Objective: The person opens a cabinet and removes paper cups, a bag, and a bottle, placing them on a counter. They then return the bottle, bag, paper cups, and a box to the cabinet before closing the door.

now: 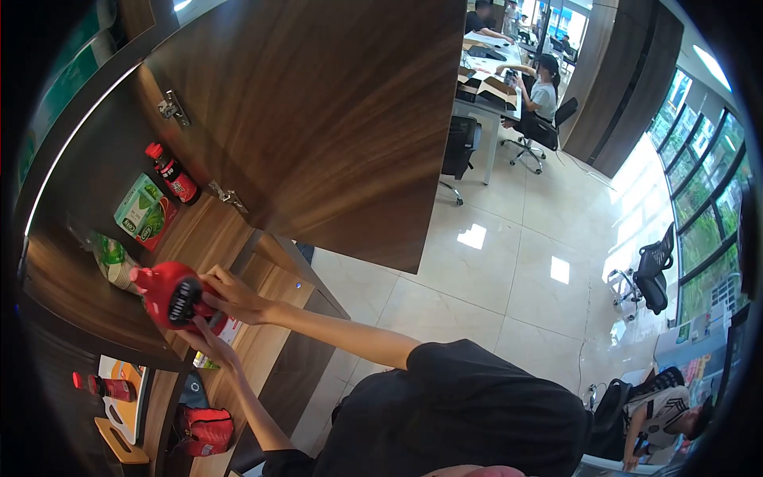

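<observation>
A large red sauce bottle (164, 292) with a black CHIN-SU label is held between both my hands in front of the cabinet shelves. My right hand (230, 298) grips its upper right side, fingers curled against it. From below, my left hand (208, 338) supports the bottle near its base, with the thumb pressed on it. Close behind the bottle lies a clear plastic bag of stacked cups (117, 258). Further along the upper shelf stand a green and red packet (145, 211) and a dark bottle with a red cap and label (172, 173).
The large wooden cabinet door (318, 119) stands open above my arms. Lower compartments hold a small red-capped bottle (111, 388), cutting boards (121, 441) and a red bag (205, 431). Office chairs (653, 270) and several people are further off across the tiled floor (509, 246).
</observation>
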Action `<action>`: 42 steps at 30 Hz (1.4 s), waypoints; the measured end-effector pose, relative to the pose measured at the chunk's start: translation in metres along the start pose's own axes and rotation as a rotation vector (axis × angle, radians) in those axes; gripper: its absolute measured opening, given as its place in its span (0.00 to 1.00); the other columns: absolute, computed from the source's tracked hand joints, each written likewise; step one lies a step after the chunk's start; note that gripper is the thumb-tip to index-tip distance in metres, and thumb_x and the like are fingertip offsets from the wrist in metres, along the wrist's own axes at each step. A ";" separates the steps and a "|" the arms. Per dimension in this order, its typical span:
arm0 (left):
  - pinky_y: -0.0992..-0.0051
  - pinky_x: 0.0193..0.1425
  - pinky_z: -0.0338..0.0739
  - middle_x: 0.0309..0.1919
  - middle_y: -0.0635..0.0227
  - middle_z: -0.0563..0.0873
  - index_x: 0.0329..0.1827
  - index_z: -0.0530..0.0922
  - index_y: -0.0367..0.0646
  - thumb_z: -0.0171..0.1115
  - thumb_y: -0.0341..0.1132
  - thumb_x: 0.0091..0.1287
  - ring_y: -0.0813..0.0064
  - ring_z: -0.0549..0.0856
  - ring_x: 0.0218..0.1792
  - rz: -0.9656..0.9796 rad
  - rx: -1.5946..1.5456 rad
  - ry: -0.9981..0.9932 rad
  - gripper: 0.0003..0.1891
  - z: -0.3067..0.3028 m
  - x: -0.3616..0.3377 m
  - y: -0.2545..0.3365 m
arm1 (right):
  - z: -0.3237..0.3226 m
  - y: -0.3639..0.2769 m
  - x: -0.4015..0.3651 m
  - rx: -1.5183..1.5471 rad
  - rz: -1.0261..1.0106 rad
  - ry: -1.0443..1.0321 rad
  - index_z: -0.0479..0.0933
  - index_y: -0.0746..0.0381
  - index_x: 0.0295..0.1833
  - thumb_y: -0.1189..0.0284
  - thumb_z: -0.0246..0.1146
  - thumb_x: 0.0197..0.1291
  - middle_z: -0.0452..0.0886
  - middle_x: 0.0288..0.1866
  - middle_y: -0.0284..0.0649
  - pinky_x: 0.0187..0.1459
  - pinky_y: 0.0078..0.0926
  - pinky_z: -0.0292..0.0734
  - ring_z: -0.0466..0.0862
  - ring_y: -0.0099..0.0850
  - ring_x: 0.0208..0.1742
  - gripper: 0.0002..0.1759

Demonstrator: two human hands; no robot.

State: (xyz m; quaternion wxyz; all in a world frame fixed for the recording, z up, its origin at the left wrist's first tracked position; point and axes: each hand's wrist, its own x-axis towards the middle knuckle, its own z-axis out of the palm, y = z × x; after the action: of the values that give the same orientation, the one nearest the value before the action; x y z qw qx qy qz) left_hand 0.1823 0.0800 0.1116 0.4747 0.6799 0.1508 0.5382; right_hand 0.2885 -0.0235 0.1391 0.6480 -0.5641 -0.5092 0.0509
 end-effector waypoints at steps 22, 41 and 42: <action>0.66 0.59 0.79 0.56 0.55 0.82 0.67 0.67 0.35 0.73 0.40 0.64 0.66 0.84 0.55 -0.579 -0.034 -0.366 0.34 -0.033 -0.247 -0.007 | -0.046 0.041 -0.242 0.209 0.622 -0.417 0.59 0.65 0.75 0.57 0.56 0.75 0.73 0.67 0.43 0.69 0.33 0.65 0.70 0.30 0.68 0.32; 0.56 0.54 0.72 0.43 0.52 0.82 0.58 0.72 0.41 0.74 0.54 0.54 0.50 0.79 0.49 -0.645 0.711 -0.180 0.35 -0.271 -0.249 -0.070 | 0.217 0.115 -0.174 0.229 0.598 -1.124 0.60 0.61 0.76 0.75 0.72 0.58 0.77 0.65 0.41 0.65 0.34 0.73 0.77 0.32 0.65 0.42; 0.57 0.53 0.72 0.42 0.53 0.82 0.57 0.72 0.41 0.75 0.53 0.53 0.51 0.79 0.49 -0.617 0.746 -0.173 0.35 -0.284 -0.240 -0.081 | 0.231 0.123 -0.166 0.175 0.554 -1.148 0.62 0.61 0.75 0.75 0.73 0.57 0.78 0.64 0.42 0.64 0.34 0.74 0.78 0.32 0.64 0.41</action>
State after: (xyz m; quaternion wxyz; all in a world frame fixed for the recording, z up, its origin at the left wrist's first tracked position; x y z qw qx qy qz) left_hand -0.1313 0.0860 -0.1042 0.3467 0.7694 0.4877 0.2235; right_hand 0.1064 0.0710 -0.0924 0.2791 -0.5026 -0.6045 0.5515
